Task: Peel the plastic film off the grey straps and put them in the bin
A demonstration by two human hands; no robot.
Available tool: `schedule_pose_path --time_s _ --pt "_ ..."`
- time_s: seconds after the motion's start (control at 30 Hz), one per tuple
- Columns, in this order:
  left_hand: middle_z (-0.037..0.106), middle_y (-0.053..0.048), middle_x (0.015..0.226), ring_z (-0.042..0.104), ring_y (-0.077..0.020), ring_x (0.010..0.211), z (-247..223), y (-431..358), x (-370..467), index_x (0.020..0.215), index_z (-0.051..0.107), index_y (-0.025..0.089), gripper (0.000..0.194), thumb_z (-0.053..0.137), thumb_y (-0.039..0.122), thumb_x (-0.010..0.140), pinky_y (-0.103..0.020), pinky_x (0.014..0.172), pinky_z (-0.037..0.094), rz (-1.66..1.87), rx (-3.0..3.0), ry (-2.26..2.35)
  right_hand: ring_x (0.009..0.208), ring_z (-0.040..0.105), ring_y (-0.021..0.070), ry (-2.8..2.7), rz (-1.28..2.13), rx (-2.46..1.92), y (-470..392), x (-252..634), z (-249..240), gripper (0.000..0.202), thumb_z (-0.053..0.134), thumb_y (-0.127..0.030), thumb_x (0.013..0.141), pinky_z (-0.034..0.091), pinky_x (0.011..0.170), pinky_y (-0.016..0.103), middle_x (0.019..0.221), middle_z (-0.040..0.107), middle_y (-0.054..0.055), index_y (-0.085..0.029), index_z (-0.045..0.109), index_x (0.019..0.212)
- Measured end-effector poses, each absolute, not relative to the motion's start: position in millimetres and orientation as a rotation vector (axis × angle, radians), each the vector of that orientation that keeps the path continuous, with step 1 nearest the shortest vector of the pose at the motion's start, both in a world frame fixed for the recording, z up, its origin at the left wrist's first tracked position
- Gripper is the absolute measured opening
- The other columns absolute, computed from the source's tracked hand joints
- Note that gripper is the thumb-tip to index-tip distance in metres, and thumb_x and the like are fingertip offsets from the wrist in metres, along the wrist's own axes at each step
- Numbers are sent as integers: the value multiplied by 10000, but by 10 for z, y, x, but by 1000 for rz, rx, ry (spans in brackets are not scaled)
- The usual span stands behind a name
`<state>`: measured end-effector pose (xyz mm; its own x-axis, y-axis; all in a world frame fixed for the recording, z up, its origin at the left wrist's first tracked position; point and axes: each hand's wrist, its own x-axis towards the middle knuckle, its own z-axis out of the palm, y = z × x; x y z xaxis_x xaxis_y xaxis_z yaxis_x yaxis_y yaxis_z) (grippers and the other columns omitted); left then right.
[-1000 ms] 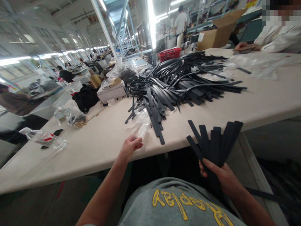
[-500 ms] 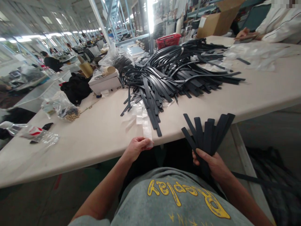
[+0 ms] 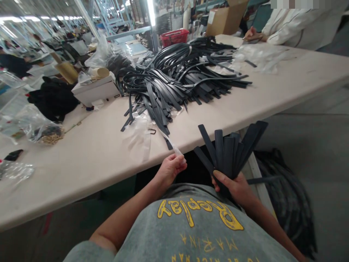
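Head camera: translucent strip pinched in the left hand point(image 3: 172, 168), dark strap fan point(image 3: 228, 151) gripped in the right hand point(image 3: 231, 183)

Left hand: closed, with thumb and fingertips together on the near end of the translucent strip point(image 3: 171, 143); far end of the strip up over the table edge, by the lowest strap ends. Right hand: closed around the gathered base of the strap fan, thumb across the front; flat, blunt ends spread upward and outward. Both hands in front of the table point(image 3: 87, 160), just beside its near edge, above a grey shirt point(image 3: 201, 225) with yellow lettering. Beyond the left hand, on the table: crumpled clear film point(image 3: 139, 136) and a small black loop point(image 3: 153, 131). Farther ahead of both hands: large strap heap point(image 3: 169, 82), glossy, curled at the back, loose ends toward the left hand. Left of the heap: white box point(image 3: 95, 91), black cloth point(image 3: 53, 96), clear bag point(image 3: 46, 133) with small gold-coloured pieces. Behind the heap: red basket point(image 3: 174, 38) and cardboard box point(image 3: 225, 21). Far beyond the right hand: clear wrappers point(image 3: 261, 60) and a person in white sleeves point(image 3: 289, 27). Right of the right hand, below table height: dark bundle point(image 3: 290, 200), contents indistinct.
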<state>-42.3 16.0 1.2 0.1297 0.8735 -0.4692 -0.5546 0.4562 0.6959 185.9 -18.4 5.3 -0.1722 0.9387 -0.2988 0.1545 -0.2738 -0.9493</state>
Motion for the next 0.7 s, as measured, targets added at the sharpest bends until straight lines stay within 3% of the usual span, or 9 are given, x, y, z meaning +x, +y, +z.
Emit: schedule_pose_path --time_s 0.17,0.7 --pt "714 -28 770 658 -126 666 33 362 -301 764 647 148 455 914 415 510 -261 699 529 1116 310 983 479 573 142 -1422 1456 -1498 -311 1814 153 400 595 -496 840 445 506 253 513 625 25 -160 638 628" --pt "715 -17 756 660 -133 683 8 386 -257 753 662 154 436 905 430 519 -266 710 518 1095 357 949 472 588 152 -1481 1346 -1595 -135 1625 234 359 583 -479 795 470 511 260 501 611 19 -174 620 608"
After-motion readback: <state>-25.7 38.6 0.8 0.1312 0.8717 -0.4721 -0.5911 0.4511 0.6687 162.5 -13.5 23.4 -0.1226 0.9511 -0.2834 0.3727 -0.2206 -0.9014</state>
